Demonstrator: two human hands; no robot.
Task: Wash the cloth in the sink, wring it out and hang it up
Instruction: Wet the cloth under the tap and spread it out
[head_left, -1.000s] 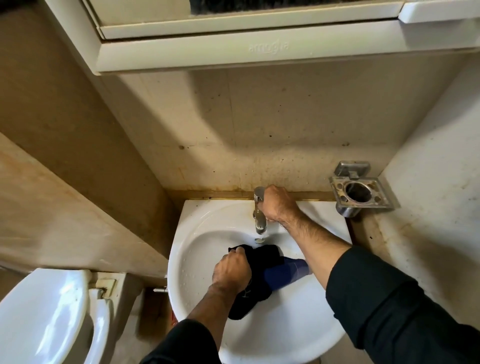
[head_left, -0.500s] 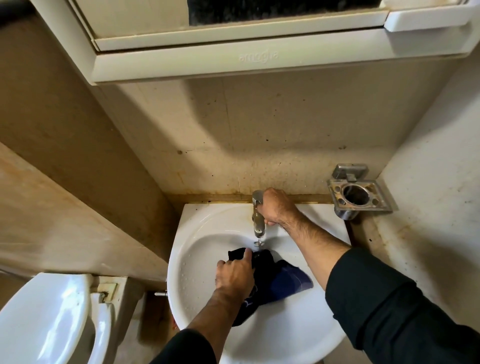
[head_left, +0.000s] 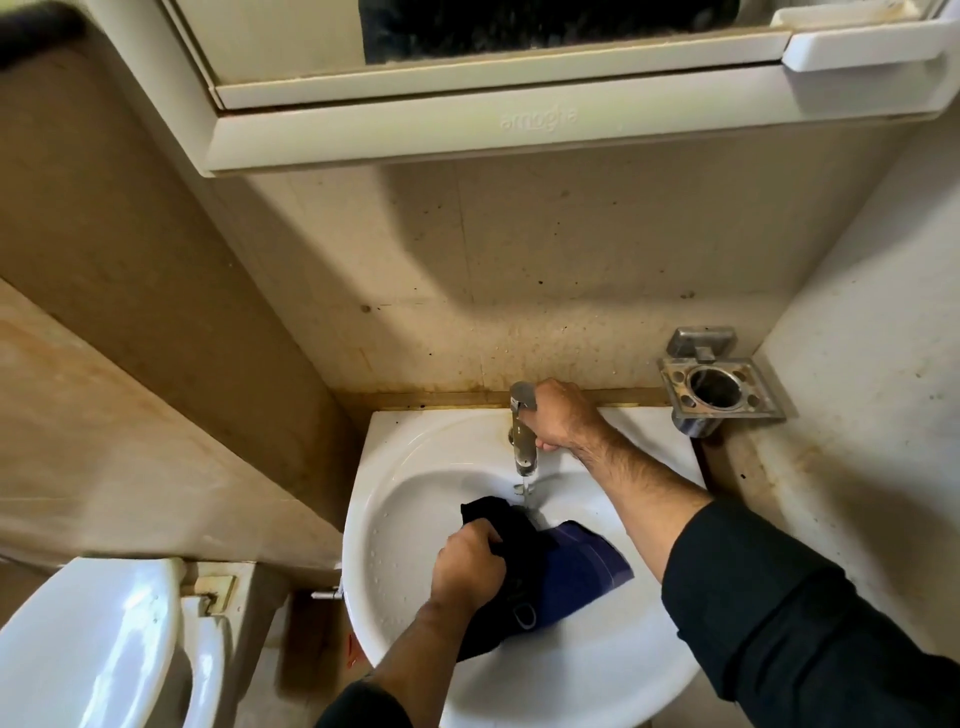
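A dark cloth (head_left: 566, 569), black with a navy blue part, lies bunched in the white sink (head_left: 410, 467). My left hand (head_left: 470, 564) grips the black part of it from above, fingers curled into the fabric. My right hand (head_left: 558, 415) is wrapped round the handle of the metal tap (head_left: 522, 447) at the back of the basin. A thin stream of water falls from the spout onto the cloth's upper edge.
A metal tumbler holder (head_left: 719, 387) is fixed on the wall to the right of the sink. A white toilet (head_left: 98, 644) stands at lower left. A cream cabinet (head_left: 519, 124) with a mirror overhangs the sink. Tiled walls close in on both sides.
Water now runs from the tap. My left hand has shifted on the cloth and bunched it under the spout; my right hand stays on the tap handle. The view tilted down slightly.
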